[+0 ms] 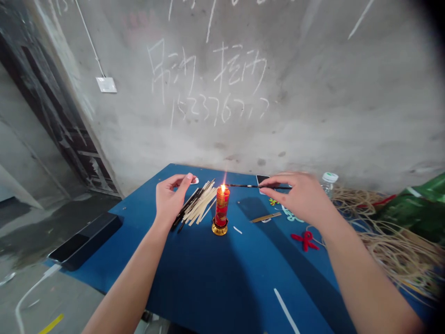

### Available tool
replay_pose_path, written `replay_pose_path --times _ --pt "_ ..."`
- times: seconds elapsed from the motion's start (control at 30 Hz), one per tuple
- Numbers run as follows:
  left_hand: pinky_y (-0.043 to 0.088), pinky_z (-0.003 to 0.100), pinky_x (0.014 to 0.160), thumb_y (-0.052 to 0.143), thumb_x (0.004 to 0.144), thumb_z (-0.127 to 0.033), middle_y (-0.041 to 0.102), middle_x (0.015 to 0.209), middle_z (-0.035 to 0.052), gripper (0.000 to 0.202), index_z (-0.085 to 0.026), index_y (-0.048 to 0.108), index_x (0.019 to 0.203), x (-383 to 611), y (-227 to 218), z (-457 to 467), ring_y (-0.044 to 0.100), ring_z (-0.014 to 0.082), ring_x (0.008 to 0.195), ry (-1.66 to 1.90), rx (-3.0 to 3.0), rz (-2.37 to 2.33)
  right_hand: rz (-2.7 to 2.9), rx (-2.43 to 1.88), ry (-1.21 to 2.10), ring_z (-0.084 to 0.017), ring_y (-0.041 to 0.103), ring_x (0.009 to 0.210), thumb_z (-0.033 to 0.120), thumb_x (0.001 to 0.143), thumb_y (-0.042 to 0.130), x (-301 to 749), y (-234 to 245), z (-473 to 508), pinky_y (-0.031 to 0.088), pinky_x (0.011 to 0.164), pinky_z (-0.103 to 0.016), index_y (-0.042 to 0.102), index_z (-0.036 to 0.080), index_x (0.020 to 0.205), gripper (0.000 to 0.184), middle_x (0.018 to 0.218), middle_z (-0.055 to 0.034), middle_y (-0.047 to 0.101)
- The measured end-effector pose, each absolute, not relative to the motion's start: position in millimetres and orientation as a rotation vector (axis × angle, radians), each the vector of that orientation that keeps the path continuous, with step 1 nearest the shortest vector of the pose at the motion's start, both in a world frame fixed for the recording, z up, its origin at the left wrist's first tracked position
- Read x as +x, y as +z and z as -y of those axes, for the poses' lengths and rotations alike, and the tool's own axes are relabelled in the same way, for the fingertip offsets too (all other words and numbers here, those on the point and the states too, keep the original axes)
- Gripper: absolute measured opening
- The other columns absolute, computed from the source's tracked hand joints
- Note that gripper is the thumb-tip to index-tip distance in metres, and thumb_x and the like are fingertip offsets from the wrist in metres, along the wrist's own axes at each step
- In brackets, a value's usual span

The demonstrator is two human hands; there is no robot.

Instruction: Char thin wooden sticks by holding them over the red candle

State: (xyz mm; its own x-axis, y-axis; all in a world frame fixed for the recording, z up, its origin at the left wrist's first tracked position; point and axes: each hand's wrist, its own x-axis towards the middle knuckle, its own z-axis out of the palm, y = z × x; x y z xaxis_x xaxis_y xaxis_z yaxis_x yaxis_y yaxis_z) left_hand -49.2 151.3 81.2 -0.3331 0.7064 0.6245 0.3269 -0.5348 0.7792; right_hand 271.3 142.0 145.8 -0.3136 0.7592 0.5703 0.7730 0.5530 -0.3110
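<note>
I've got the right hand (301,195) pinched tight on a thin dark stick (243,186), whose far end sits at the flame of the lit red candle (221,208), left of that grip. My left hand (169,197) is curled, thumb near index finger, small white piece (196,180) at the fingertips, can't tell if gripped. Loose bundle of sticks (200,204) just right of that hand, red pipe-cleaner shape (306,241) below the right.

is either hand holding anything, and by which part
Right hand: a thin dark stick, gripped along the half away from the lit red candle. Left hand: a small white piece at the fingertips; whether held, I cannot tell.
</note>
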Motion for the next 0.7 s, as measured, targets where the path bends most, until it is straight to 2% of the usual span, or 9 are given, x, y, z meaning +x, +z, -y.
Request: replay_pose_path --times 0.3,0.37,0.47,0.53,0.63,0.7 --pt "0.057 0.033 0.073 0.070 0.090 -0.045 0.080 0.089 0.0072 0.026 -0.022 0.081 0.086 -50 80 -152 0.073 0.0221 0.085 1.926 1.629 -1.324 2.103 -1.245 0.013 -0.026 0.075 0.090 0.035 0.086 0.073 277 146 -143 0.059 0.076 -0.039 0.082 0.034 0.088 0.010 0.100 -0.0003 0.081" --pt "0.056 0.034 0.075 0.068 0.091 -0.045 0.080 0.089 0.0070 0.026 -0.023 0.080 0.082 -49 82 -152 0.074 0.0223 0.086 1.922 1.610 -1.296 2.101 -1.255 0.018 -0.026 0.075 0.090 0.035 0.087 0.073 277 146 -142 0.059 0.075 -0.038 0.082 0.034 0.088 0.010 0.100 -0.0005 0.081" --pt "0.056 0.036 0.084 0.060 0.096 -0.047 0.079 0.083 0.0070 0.038 -0.022 0.077 0.072 -49 83 -152 0.074 0.0229 0.090 1.925 1.556 -1.199 2.097 -1.274 0.005 -0.024 0.075 0.090 0.037 0.087 0.072 276 148 -141 0.059 0.076 -0.037 0.082 0.034 0.088 0.011 0.100 0.0005 0.081" --pt "0.055 0.036 0.084 0.052 0.099 -0.049 0.078 0.080 0.0083 0.044 -0.020 0.079 0.078 -49 84 -152 0.075 0.0231 0.089 1.918 1.488 -1.101 2.097 -1.289 0.004 -0.024 0.075 0.091 0.039 0.088 0.072 275 150 -139 0.059 0.077 -0.036 0.083 0.034 0.088 0.012 0.100 0.0013 0.081" --pt "0.055 0.034 0.072 0.047 0.099 -0.052 0.079 0.087 0.0122 0.050 -0.014 0.080 0.099 -51 85 -153 0.073 0.0212 0.076 1.864 1.361 -0.966 2.097 -1.311 0.044 -0.023 0.076 0.092 0.042 0.088 0.070 274 152 -136 0.059 0.075 -0.034 0.083 0.034 0.090 0.015 0.102 0.0016 0.081" --pt "0.053 0.032 0.064 0.047 0.098 -0.053 0.080 0.093 0.0145 0.052 -0.012 0.079 0.106 -53 85 -153 0.070 0.0196 0.070 1.833 1.311 -0.924 2.089 -1.314 0.076 -0.024 0.075 0.094 0.043 0.089 0.069 272 153 -133 0.059 0.073 -0.034 0.083 0.035 0.091 0.017 0.104 0.0015 0.081"
